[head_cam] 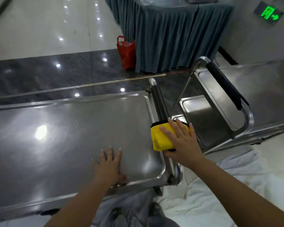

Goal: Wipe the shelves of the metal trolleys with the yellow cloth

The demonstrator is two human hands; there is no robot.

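A folded yellow cloth lies on the handle bar at the right end of the near metal trolley. My right hand presses down on the cloth with fingers spread flat, thumb under its near edge. My left hand rests flat on the trolley's top shelf near the front right corner, fingers straight. A second metal trolley stands to the right, with its black-gripped handle and a lower shelf showing.
A table with a grey-blue pleated skirt stands beyond the trolleys, a red plastic bag on the floor beside it. White sheets lie heaped on the floor at lower right. Glossy tiled floor stretches to the upper left.
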